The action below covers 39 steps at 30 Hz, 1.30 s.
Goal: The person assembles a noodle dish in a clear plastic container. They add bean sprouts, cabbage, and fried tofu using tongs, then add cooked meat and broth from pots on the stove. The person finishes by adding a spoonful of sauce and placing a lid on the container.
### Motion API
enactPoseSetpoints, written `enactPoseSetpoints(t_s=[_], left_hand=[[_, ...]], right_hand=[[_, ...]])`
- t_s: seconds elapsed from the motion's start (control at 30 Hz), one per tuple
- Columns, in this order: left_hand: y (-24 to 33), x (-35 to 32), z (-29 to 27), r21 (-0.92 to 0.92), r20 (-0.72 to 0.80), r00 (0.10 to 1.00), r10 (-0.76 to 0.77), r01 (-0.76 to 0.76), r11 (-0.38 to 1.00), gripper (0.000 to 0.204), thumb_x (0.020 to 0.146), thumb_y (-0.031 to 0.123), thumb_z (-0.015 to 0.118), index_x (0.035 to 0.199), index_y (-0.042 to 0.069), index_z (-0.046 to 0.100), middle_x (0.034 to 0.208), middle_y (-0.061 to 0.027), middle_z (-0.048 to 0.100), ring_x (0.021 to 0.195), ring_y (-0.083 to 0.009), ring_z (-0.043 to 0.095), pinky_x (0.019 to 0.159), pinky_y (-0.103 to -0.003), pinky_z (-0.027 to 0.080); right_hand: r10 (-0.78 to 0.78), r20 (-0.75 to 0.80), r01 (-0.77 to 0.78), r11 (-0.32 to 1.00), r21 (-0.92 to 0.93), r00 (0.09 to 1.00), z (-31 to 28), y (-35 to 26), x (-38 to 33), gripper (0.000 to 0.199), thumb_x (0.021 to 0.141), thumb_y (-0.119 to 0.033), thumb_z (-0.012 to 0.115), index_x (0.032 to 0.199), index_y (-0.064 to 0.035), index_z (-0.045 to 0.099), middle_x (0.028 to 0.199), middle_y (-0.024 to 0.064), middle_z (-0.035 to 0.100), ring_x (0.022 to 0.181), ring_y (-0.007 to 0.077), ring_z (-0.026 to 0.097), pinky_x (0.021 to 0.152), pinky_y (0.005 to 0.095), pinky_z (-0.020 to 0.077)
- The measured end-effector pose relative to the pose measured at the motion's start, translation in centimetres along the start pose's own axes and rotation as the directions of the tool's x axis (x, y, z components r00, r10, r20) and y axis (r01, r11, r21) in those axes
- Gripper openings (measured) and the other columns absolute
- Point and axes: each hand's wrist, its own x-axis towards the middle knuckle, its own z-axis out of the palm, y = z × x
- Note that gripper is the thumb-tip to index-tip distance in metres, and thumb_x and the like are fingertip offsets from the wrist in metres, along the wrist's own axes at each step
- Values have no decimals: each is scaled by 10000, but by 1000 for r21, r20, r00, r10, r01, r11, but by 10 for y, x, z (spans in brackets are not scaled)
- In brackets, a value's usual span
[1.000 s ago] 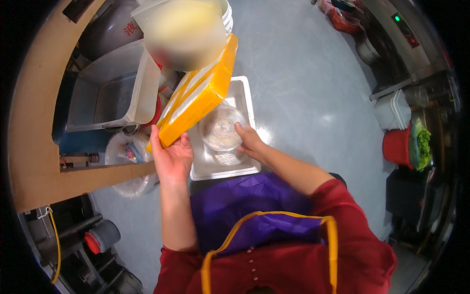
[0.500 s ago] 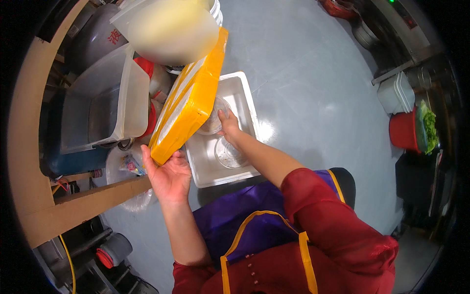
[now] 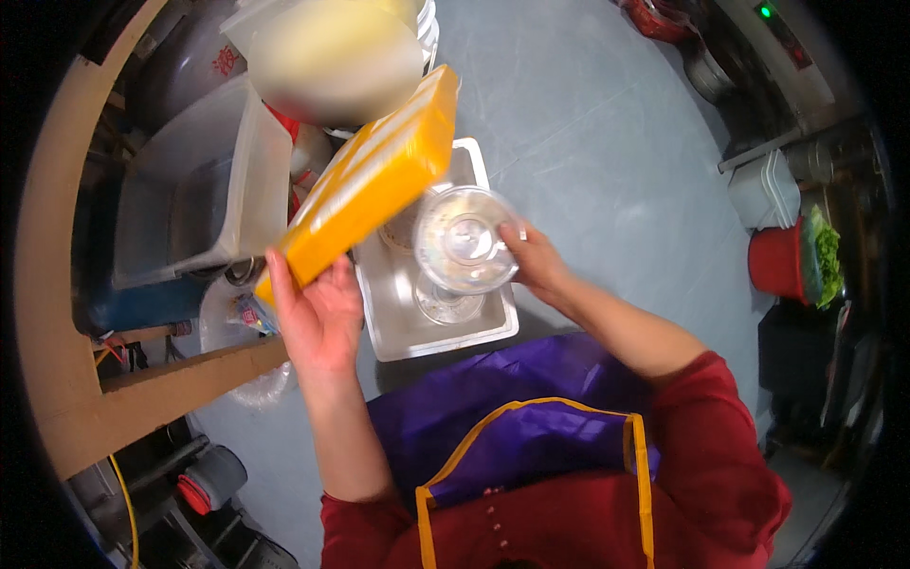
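Note:
My left hand (image 3: 320, 313) grips the near lower end of a thick foam lid (image 3: 379, 180) bound with yellow tape, thumb on one side and fingers underneath. The lid is tilted up over the left side of a white foam box (image 3: 371, 318) on the floor. My right hand (image 3: 540, 261) pinches the right rim of a clear round plastic container (image 3: 464, 237), held above the box and slightly smeared by motion. Inside the box lies another clear round container (image 3: 445, 306). Part of one more shows under the lid; the rest is hidden.
Left of the lid stands a big translucent tub (image 3: 256, 180). A blurred yellow round shape (image 3: 332, 57) is beyond it. A wooden bar (image 3: 204, 379) runs beside my left forearm. At the right are a red container (image 3: 775, 261) and green leaves (image 3: 828, 254). Grey floor (image 3: 607, 171) lies beyond the box.
My right hand has lifted the clear container out of the box and moved it right, toward me. The foam lid has swung to a flatter tilt, its near end lower and further left.

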Motion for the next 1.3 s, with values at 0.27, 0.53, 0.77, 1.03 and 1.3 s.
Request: enactPoseSetpoints(t_s=[0.27, 0.53, 0.77, 1.03, 1.3], left_hand=[[-43, 33, -12, 89, 65, 989, 133, -139, 986, 543, 888, -91, 488, 1414, 22, 416, 1400, -237, 462, 1365, -362, 412, 1140, -515, 382], [-83, 113, -127, 28, -185, 975, -125, 133, 991, 335, 985, 116, 504, 1318, 86, 525, 1244, -102, 600, 1233, -269, 543, 1035, -495, 474], [-112, 169, -199, 144, -307, 934, -184, 237, 961, 344, 987, 125, 508, 1328, 81, 517, 1253, -99, 598, 1225, -264, 549, 1030, -478, 479], [-90, 162, -227, 383, -399, 886, -235, 394, 836, 355, 989, 135, 513, 1339, 76, 508, 1262, -96, 595, 1216, -259, 556, 1024, -459, 484], [-44, 146, -202, 682, -414, 854, -315, 520, 514, 367, 992, 145, 517, 1350, 71, 499, 1272, -93, 593, 1207, -254, 562, 1018, -440, 490]], right_hand=[[-17, -254, 12, 1000, -20, 967, -67, -51, -75, 436, 1013, -369, 541, 1386, -154, 472, 1264, 55, 587, 1107, 199, 608, 856, 424, 564], [-4, -365, 54, 990, 127, 931, -88, -59, -107, 469, 1007, -366, 558, 1409, -149, 453, 1306, 59, 580, 1155, 202, 599, 906, 415, 537], [-77, -348, 140, 977, 160, 935, -85, -64, -118, 467, 1016, -363, 540, 1417, -139, 454, 1323, 56, 570, 1185, 195, 577, 943, 399, 520], [-101, -310, 149, 979, 137, 945, -92, -63, -124, 472, 1016, -364, 541, 1419, -134, 457, 1328, 47, 567, 1189, 183, 571, 958, 388, 513], [-126, -248, 163, 977, 135, 960, -90, -67, -114, 486, 1008, -382, 553, 1417, -136, 460, 1290, 30, 582, 1163, 156, 575, 935, 363, 516]])
